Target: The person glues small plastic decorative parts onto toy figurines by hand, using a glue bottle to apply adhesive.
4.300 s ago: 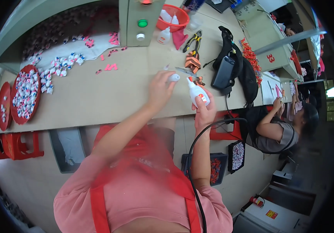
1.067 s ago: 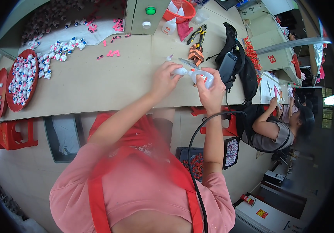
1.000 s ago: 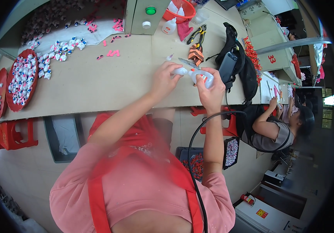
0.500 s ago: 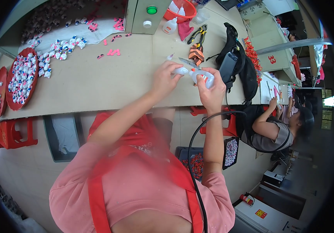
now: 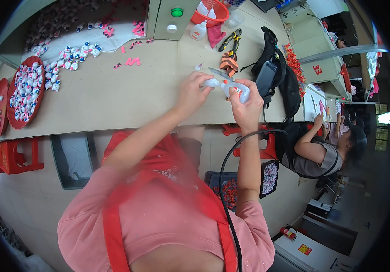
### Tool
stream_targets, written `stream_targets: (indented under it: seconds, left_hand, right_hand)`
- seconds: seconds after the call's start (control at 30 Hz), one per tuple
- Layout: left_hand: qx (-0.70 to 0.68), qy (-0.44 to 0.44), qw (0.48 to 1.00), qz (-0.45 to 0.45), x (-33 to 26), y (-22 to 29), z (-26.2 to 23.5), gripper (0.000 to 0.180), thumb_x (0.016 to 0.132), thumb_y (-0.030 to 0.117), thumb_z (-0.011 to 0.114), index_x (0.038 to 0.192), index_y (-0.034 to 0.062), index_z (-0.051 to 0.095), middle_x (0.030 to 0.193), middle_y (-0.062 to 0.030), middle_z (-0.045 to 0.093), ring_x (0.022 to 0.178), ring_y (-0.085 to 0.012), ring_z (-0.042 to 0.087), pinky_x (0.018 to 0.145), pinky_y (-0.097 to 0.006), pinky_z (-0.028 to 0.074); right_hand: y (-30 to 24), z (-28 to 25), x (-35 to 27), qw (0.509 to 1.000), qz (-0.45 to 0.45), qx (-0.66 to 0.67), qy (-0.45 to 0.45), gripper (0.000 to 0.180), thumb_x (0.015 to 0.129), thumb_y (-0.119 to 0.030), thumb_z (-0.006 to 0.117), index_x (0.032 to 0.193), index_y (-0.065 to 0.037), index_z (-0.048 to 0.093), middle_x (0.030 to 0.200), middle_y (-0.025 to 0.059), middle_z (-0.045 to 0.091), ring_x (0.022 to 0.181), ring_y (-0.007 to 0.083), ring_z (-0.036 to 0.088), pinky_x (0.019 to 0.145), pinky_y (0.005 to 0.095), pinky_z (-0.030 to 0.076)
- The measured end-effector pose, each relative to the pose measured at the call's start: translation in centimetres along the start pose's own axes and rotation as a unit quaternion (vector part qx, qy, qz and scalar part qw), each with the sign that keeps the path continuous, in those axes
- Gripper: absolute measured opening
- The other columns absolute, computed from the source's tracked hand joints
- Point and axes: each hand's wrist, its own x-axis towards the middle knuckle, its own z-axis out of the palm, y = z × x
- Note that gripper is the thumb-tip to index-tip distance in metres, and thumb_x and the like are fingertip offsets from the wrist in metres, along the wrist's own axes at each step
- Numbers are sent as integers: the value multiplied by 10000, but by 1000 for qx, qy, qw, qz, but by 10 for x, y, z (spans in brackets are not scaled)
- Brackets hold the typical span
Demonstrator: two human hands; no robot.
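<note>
I wore a pink short-sleeved shirt (image 5: 158, 226) with a red apron (image 5: 158, 167) over it, its broad red straps (image 5: 113, 240) running up over both my shoulders. The sleeves ended above my elbows, so both forearms were bare. My left hand (image 5: 192, 93) and right hand (image 5: 247, 106) were bare too, with no gloves, rings or watch that showed.

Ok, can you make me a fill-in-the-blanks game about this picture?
1. The right hand holds a white glue ____.
2. The left hand touches the tool's ____ end.
3. The round tray full of small toys is ____.
4. The button on the grey box is ____.

Missing words: gun; front; red; green
</note>
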Motion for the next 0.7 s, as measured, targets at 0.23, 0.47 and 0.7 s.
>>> stream_targets:
  seconds: [0.23, 0.47, 0.7]
  left_hand:
    - [-3, -1, 1000, -10, 0, -2, 2, 307, 763, 11, 692, 1065, 54, 665, 1061, -87, 622, 913, -219, 630, 748, -307, 537]
    - [0, -4, 1000, -12, 0, -1, 1, 300, 771, 35, 694, 1069, 55, 664, 1059, -89, 621, 894, -219, 627, 736, -308, 530]
    - [-3, -7, 1000, -12, 0, -1, 1, 297, 772, 40, 695, 1067, 56, 666, 1056, -90, 621, 897, -220, 628, 737, -308, 531]
  right_hand:
    - [1, 0, 0, 1000, 1, 9, 8, 211, 775, -118, 673, 961, -29, 629, 818, 136, 695, 725, 243, 691, 684, 328, 528]
    - [2, 0, 0, 1000, 3, 7, 5, 228, 774, -123, 674, 974, -27, 626, 811, 140, 694, 723, 245, 692, 679, 328, 528]
    - [3, 0, 0, 1000, -2, -1, 6, 216, 773, -127, 673, 960, -33, 623, 812, 144, 691, 721, 268, 689, 677, 335, 528]
